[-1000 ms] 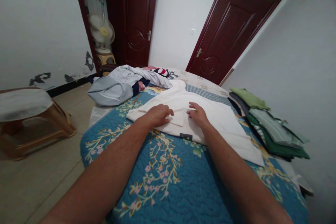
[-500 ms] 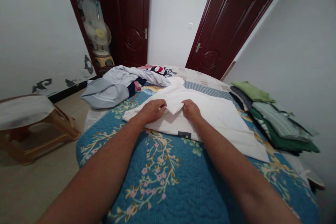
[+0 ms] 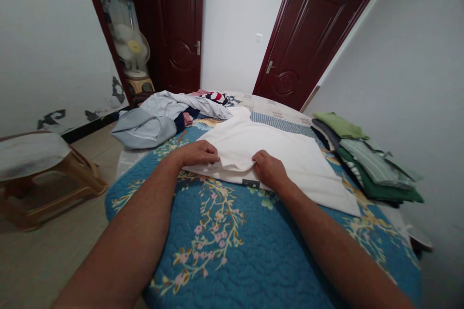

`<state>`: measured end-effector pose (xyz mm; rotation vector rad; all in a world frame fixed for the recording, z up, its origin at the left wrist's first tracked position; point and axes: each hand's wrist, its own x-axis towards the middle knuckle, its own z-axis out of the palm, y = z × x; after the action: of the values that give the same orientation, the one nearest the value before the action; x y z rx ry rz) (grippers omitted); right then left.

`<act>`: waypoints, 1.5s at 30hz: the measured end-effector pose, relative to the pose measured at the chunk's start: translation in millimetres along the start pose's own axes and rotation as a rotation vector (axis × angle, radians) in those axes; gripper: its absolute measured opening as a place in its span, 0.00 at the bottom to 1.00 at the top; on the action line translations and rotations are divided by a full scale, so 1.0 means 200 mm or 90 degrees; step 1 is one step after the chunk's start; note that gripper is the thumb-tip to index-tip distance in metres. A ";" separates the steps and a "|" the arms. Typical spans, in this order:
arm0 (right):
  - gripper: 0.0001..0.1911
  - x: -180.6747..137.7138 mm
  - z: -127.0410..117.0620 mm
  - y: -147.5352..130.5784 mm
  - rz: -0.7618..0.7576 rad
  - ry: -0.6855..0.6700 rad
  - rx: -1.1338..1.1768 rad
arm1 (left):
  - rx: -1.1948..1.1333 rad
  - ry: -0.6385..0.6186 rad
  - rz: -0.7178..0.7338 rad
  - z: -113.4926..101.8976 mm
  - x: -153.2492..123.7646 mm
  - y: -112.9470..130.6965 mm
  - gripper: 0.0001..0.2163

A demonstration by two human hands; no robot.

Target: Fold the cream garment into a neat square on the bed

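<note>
A white garment [image 3: 275, 154] lies spread on a blue floral quilt [image 3: 232, 246] covering the bed. My left hand [image 3: 197, 153] pinches the garment's near left edge, where a fold of cloth is lifted. On the same near edge, just above a small dark label [image 3: 251, 183], my right hand [image 3: 267, 169] grips the cloth. A raised flap of fabric sags between the two hands.
A heap of unfolded grey, striped and red clothes [image 3: 163, 116] lies at the bed's far left. Folded green and striped clothes [image 3: 366, 164] are stacked along the right edge by the wall. A wooden stool [image 3: 39, 169] stands on the floor at left; a fan [image 3: 132, 50] is in the doorway.
Both hands went from lying flat on the garment to gripping its near edge. They lifted a small flap and drew it toward me, the left hand shifting further left.
</note>
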<state>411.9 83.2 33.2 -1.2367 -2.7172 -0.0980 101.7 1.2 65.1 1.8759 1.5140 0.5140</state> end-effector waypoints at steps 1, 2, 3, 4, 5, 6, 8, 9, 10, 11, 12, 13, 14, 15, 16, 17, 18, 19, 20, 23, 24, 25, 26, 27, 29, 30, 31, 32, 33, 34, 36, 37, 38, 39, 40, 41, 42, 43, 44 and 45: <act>0.15 -0.02 0.01 -0.01 -0.004 0.001 -0.004 | 0.006 0.022 -0.004 0.00 0.00 -0.01 0.19; 0.15 -0.03 0.02 -0.02 -0.007 0.003 -0.008 | 0.018 0.059 -0.008 0.00 0.01 -0.02 0.21; 0.14 -0.04 0.03 -0.02 -0.008 0.003 -0.009 | 0.036 0.102 -0.013 0.00 0.02 -0.04 0.21; 0.14 -0.05 0.03 -0.02 -0.007 0.002 -0.010 | 0.063 0.144 -0.019 -0.01 0.02 -0.06 0.20; 0.14 -0.05 0.04 -0.02 -0.006 0.002 -0.009 | 0.098 0.182 -0.027 -0.01 0.03 -0.08 0.18; 0.14 -0.05 0.04 -0.01 -0.001 0.005 -0.009 | 0.137 0.212 -0.036 -0.01 0.03 -0.10 0.15; 0.14 -0.05 0.05 0.00 0.024 0.018 -0.018 | 0.204 0.241 -0.063 -0.01 0.04 -0.14 0.13; 0.14 -0.05 0.05 0.00 0.038 0.031 -0.028 | 0.226 0.238 -0.083 -0.01 0.04 -0.16 0.14; 0.15 -0.06 0.05 -0.01 0.043 0.048 -0.038 | 0.239 0.226 -0.104 -0.01 0.04 -0.18 0.15; 0.15 -0.07 0.04 -0.02 0.034 0.069 -0.042 | 0.245 0.211 -0.124 -0.01 0.04 -0.19 0.16; 0.16 -0.08 0.03 -0.05 0.004 0.090 -0.038 | 0.248 0.199 -0.141 -0.01 0.04 -0.20 0.16; 0.18 -0.09 0.02 -0.08 -0.043 0.105 -0.024 | 0.251 0.191 -0.152 -0.01 0.05 -0.21 0.15; 0.18 -0.11 0.01 -0.13 -0.098 0.114 -0.001 | 0.256 0.188 -0.158 0.00 0.05 -0.21 0.14; 0.19 -0.13 0.01 -0.18 -0.150 0.113 0.027 | 0.259 0.186 -0.160 0.00 0.05 -0.21 0.13; 0.19 -0.14 0.00 -0.23 -0.192 0.103 0.053 | 0.260 0.185 -0.161 0.00 0.05 -0.21 0.13; 0.20 -0.15 0.00 -0.29 -0.220 0.091 0.074 | 0.261 0.184 -0.161 0.00 0.06 -0.21 0.12; 0.22 -0.16 0.01 -0.34 -0.232 0.080 0.086 | 0.262 0.187 -0.162 0.01 0.06 -0.21 0.12; 0.24 -0.15 0.02 -0.39 -0.230 0.073 0.089 | 0.265 0.192 -0.163 0.01 0.06 -0.21 0.12; 0.24 -0.14 0.03 -0.42 -0.221 0.068 0.083 | 0.267 0.196 -0.165 0.01 0.06 -0.20 0.12; 0.15 -0.09 0.07 -0.47 -0.187 0.049 0.048 | 0.261 0.207 -0.162 0.01 0.06 -0.21 0.12; 0.12 -0.07 0.08 -0.46 -0.180 0.041 0.039 | 0.252 0.208 -0.161 0.01 0.06 -0.21 0.12; 0.11 -0.06 0.08 -0.44 -0.173 0.036 0.033 | 0.244 0.210 -0.163 0.01 0.06 -0.21 0.12; 0.11 -0.05 0.09 -0.42 -0.166 0.037 0.031 | 0.238 0.214 -0.166 0.01 0.06 -0.21 0.12; 0.11 -0.05 0.08 -0.40 -0.156 0.044 0.032 | 0.234 0.219 -0.169 0.00 0.06 -0.21 0.13; 0.13 -0.07 0.07 -0.34 -0.144 0.070 0.035 | 0.231 0.228 -0.171 0.00 0.07 -0.22 0.14; 0.14 -0.08 0.06 -0.31 -0.146 0.081 0.034 | 0.230 0.230 -0.168 -0.01 0.07 -0.22 0.14; 0.14 -0.08 0.05 -0.29 -0.153 0.087 0.032 | 0.231 0.232 -0.164 -0.01 0.07 -0.22 0.15; 0.14 -0.09 0.05 -0.27 -0.162 0.086 0.029 | 0.233 0.233 -0.160 -0.01 0.06 -0.22 0.15; 0.13 -0.10 0.04 -0.26 -0.168 0.080 0.027 | 0.235 0.237 -0.159 -0.02 0.06 -0.22 0.15; 0.13 -0.10 0.04 -0.26 -0.169 0.072 0.027 | 0.239 0.242 -0.159 -0.02 0.06 -0.22 0.16; 0.14 -0.10 0.05 -0.26 -0.160 0.058 0.037 | 0.240 0.247 -0.154 -0.02 0.05 -0.21 0.17; 0.14 -0.10 0.05 -0.27 -0.158 0.053 0.048 | 0.237 0.240 -0.145 -0.01 0.05 -0.21 0.18; 0.15 -0.09 0.06 -0.26 -0.161 0.048 0.065 | 0.233 0.231 -0.133 -0.01 0.05 -0.20 0.19; 0.16 -0.09 0.06 -0.26 -0.166 0.044 0.087 | 0.231 0.222 -0.122 -0.01 0.04 -0.19 0.20; 0.17 -0.08 0.07 -0.24 -0.167 0.044 0.112 | 0.231 0.213 -0.116 0.00 0.04 -0.18 0.19; 0.18 -0.07 0.07 -0.22 -0.160 0.051 0.137 | 0.232 0.206 -0.115 0.00 0.04 -0.17 0.19; 0.19 -0.05 0.07 -0.19 -0.143 0.066 0.156 | 0.234 0.200 -0.119 0.00 0.04 -0.16 0.18; 0.20 -0.04 0.07 -0.15 -0.116 0.087 0.168 | 0.237 0.193 -0.124 0.01 0.04 -0.15 0.18; 0.20 -0.02 0.06 -0.12 -0.082 0.112 0.170 | 0.239 0.181 -0.130 0.01 0.04 -0.15 0.18; 0.20 0.01 0.06 -0.08 -0.048 0.133 0.166 | 0.239 0.167 -0.134 0.01 0.04 -0.15 0.19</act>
<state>397.4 75.7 22.2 -0.9931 -2.4999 0.1100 84.5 12.5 41.9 1.9462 2.0752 0.4102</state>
